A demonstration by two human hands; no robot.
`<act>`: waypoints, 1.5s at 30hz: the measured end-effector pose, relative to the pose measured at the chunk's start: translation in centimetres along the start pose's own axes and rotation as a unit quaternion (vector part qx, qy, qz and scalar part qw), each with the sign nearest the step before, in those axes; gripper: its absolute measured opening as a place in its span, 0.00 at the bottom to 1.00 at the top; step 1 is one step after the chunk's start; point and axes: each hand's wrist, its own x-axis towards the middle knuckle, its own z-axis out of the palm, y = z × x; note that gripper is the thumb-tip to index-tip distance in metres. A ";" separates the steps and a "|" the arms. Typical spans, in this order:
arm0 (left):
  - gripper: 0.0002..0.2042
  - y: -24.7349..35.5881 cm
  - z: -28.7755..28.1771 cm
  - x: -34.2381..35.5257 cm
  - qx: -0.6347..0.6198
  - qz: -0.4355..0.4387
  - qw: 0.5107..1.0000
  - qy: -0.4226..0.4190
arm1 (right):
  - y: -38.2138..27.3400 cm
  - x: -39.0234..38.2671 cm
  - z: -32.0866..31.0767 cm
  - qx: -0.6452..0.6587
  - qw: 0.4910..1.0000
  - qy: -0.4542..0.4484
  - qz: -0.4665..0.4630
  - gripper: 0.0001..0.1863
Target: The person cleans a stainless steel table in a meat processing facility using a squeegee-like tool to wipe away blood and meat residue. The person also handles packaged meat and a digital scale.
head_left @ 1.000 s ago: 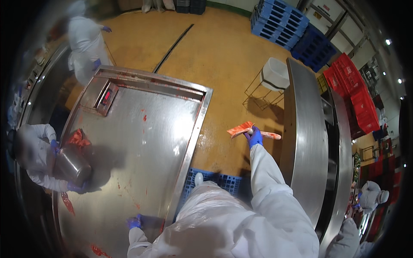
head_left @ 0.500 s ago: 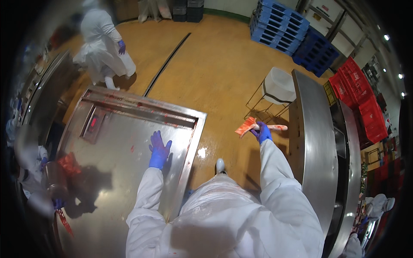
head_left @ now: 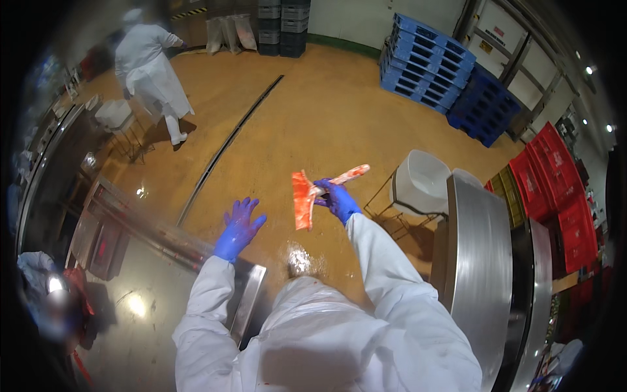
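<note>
My right hand (head_left: 339,201), in a purple-blue glove, is closed around a T-shaped red-and-white piece (head_left: 302,201) that looks like a meaty bone. Its broad red end points left, and its pale, red-streaked shaft sticks out to the right past my fingers. The hand is held out over the floor ahead of me. My left hand (head_left: 238,230), gloved alike, is empty with its fingers spread. It hangs near the corner of the steel table (head_left: 150,287) on my left; whether it touches the rim I cannot tell.
A steel counter (head_left: 480,255) stands close on my right, with a white tub (head_left: 421,183) on a wire stand beyond it. Red crates (head_left: 555,189), blue pallets (head_left: 428,62) and a floor drain (head_left: 228,147) are farther off. One person (head_left: 153,72) walks at the far left; another (head_left: 49,294) is across the table.
I have moved forward past the table's end. My right hand has swung left with the bone-like piece, and its shaft now tilts upward. The far person has moved farther away.
</note>
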 end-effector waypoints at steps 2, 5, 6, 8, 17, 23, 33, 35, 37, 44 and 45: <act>0.30 0.5 -1.1 3.4 0.001 -0.005 0.999 -0.049 | -1.7 2.5 1.6 0.005 1.000 -0.031 0.006 0.09; 0.31 -1.2 -1.7 9.9 0.250 0.124 0.957 -0.078 | -4.0 7.3 2.8 0.013 0.998 -0.064 0.003 0.09; 0.32 -1.4 -1.8 12.1 0.101 0.079 0.986 -0.108 | -4.3 8.8 3.0 0.012 0.997 -0.074 0.005 0.09; 0.32 -0.9 -1.6 16.5 -0.212 -0.008 0.964 -0.159 | -4.4 11.6 3.0 0.028 0.997 -0.071 0.012 0.09; 0.28 -0.3 2.8 30.3 -0.618 -0.030 0.764 -0.184 | -9.0 22.9 3.9 0.006 0.993 -0.114 0.026 0.12; 0.26 -6.9 -0.6 32.7 -0.672 -0.106 0.728 -0.087 | -10.4 30.5 10.8 -0.135 0.949 -0.281 0.044 0.20; 0.28 -19.9 -9.0 32.0 -0.738 -0.183 0.633 0.148 | -7.1 46.0 31.8 -0.271 0.711 -0.648 0.033 0.18; 0.22 -21.6 -10.2 30.5 -0.715 -0.217 0.622 0.234 | -4.2 48.3 35.9 -0.211 0.615 -0.760 -0.012 0.18; 0.22 -23.6 -11.7 28.8 -0.693 -0.254 0.610 0.289 | -0.8 50.3 40.2 -0.190 0.543 -0.815 0.064 0.22; 0.23 -34.1 -14.8 24.3 -0.737 -0.236 0.516 0.367 | 5.7 50.5 55.7 -0.254 0.420 -0.868 0.065 0.18; 0.23 -35.0 -16.7 25.3 -0.722 -0.255 0.515 0.385 | 6.3 51.6 57.7 -0.264 0.412 -0.872 0.031 0.18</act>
